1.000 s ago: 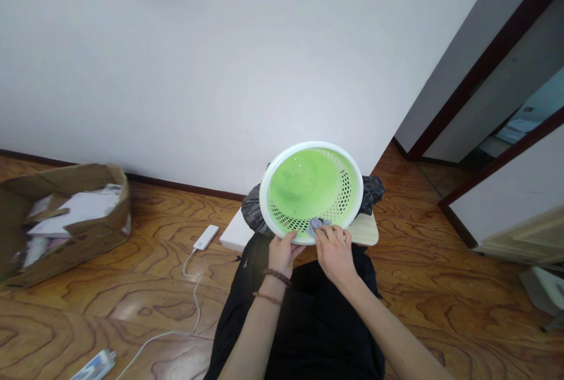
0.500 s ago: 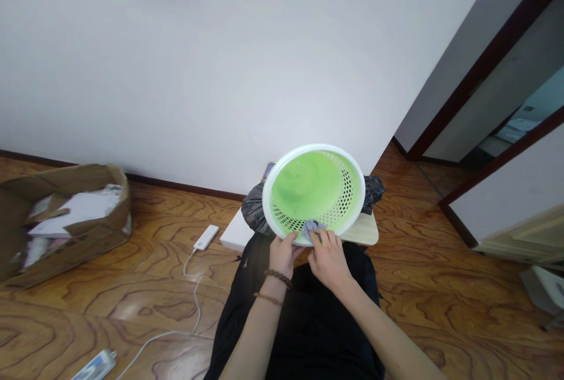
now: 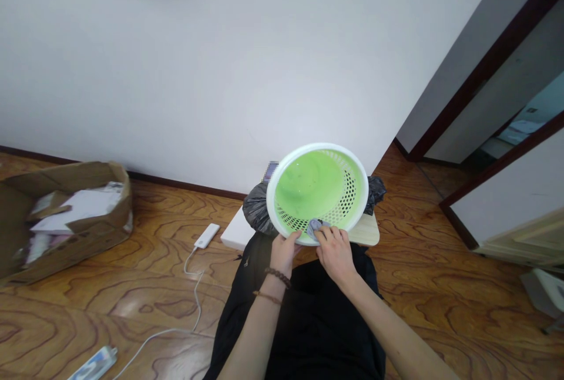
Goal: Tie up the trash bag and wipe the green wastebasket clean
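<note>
A round green basket [image 3: 308, 183] with a white rim and perforated sides is tilted toward me above a small wooden table [image 3: 368, 230]. My left hand [image 3: 284, 254] grips the near rim, thumb over the edge; beaded bracelets circle that wrist. My right hand [image 3: 335, 251] is closed on a small grey cloth [image 3: 314, 227], pressing it against the inside of the near rim. A black plastic bag [image 3: 258, 212] bulges behind the basket on both sides.
A torn cardboard box [image 3: 66, 215] of papers sits at the left on the wood floor. A white power bank [image 3: 206, 235] with its cable lies near a white board [image 3: 235, 233]. A small packet [image 3: 93, 363] lies at bottom left. A doorway [image 3: 506, 115] opens at the right.
My right hand slid the grey cloth left along the near rim, then back to the right. The basket shifted slightly rightward; my left hand kept its grip.
</note>
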The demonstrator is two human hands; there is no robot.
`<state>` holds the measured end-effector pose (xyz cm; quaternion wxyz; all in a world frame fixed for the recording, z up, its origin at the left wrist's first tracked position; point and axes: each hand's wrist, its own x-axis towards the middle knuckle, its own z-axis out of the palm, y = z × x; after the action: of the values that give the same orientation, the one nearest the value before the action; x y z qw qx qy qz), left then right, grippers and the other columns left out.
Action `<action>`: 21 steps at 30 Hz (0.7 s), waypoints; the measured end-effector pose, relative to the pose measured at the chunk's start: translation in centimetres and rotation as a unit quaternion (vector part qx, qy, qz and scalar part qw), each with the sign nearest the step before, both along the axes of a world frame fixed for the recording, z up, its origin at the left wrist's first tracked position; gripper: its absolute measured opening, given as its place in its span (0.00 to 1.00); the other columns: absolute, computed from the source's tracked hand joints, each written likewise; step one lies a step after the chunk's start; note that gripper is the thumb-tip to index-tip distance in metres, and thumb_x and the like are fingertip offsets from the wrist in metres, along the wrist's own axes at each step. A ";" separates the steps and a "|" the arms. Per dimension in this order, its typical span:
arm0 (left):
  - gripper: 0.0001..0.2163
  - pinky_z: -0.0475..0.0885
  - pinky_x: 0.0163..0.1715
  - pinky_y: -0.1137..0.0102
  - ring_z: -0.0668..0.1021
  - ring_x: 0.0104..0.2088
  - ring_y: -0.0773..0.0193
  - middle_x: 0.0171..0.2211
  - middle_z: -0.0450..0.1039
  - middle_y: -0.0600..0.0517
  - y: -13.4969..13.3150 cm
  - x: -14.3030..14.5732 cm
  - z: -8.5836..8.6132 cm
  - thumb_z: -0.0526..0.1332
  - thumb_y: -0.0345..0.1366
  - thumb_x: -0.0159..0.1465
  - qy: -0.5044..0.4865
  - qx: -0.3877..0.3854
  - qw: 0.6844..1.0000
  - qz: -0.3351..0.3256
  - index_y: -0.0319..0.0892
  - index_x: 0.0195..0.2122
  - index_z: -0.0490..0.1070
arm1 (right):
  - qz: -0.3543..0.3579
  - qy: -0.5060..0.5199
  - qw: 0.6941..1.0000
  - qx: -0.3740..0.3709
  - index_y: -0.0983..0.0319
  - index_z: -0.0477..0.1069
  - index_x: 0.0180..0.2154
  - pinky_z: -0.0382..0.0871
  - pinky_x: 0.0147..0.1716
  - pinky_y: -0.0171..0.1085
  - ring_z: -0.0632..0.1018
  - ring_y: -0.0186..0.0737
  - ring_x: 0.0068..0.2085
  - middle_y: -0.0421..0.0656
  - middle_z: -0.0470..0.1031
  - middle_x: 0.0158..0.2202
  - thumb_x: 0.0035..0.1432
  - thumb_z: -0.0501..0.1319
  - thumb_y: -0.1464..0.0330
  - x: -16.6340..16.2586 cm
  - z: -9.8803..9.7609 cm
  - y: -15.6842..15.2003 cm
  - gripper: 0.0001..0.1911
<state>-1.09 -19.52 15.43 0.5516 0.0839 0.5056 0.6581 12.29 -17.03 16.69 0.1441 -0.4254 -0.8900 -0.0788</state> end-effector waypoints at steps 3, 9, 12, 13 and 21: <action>0.11 0.75 0.32 0.66 0.79 0.33 0.59 0.35 0.76 0.41 0.1 -1.1 -0.3 0.65 0.30 0.52 0.083 -0.013 0.996 0.005 0.35 0.37 0.72 | 0.007 -0.001 1.000 0.001 0.59 0.67 0.47 0.53 0.43 0.43 0.63 0.44 0.44 0.46 0.69 0.45 0.57 0.52 0.73 0.1 0.1 0.1 0.16; 0.17 0.75 0.28 0.64 0.79 0.31 0.58 0.37 0.76 0.42 -0.1 -4.5 -0.3 0.67 0.39 0.50 0.158 -0.007 0.987 0.023 0.38 0.40 0.71 | 0.006 0.000 1.000 0.006 0.57 0.68 0.46 0.51 0.45 0.44 0.62 0.45 0.46 0.44 0.68 0.48 0.57 0.51 0.74 0.8 0.3 0.8 0.16; 0.17 0.75 0.27 0.63 0.79 0.29 0.58 0.36 0.76 0.41 -0.3 -5.1 -0.3 0.67 0.38 0.50 0.130 -0.022 0.991 0.018 0.36 0.40 0.71 | -0.009 0.006 1.000 0.018 0.58 0.67 0.47 0.51 0.46 0.44 0.61 0.46 0.47 0.44 0.68 0.49 0.57 0.51 0.74 1.3 0.6 1.2 0.17; 0.16 0.75 0.28 0.63 0.79 0.29 0.59 0.36 0.76 0.41 -0.3 -5.1 -0.3 0.66 0.37 0.51 0.118 -0.020 0.993 0.018 0.36 0.40 0.71 | -0.015 0.008 1.000 0.023 0.59 0.67 0.48 0.51 0.46 0.44 0.61 0.46 0.48 0.45 0.67 0.50 0.56 0.52 0.74 1.4 0.7 1.3 0.17; 0.13 0.76 0.29 0.64 0.79 0.29 0.60 0.35 0.76 0.42 -0.2 -2.7 0.5 0.64 0.32 0.53 0.085 -0.008 0.996 0.009 0.35 0.39 0.70 | -0.004 0.028 1.000 -0.005 0.60 0.65 0.50 0.52 0.47 0.43 0.62 0.46 0.48 0.47 0.66 0.49 0.55 0.54 0.71 0.4 0.6 -0.4 0.20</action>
<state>-3.76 -19.75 15.92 0.5010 0.1304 0.5567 0.6497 12.66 -17.43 17.30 0.1663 -0.4315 -0.8844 -0.0625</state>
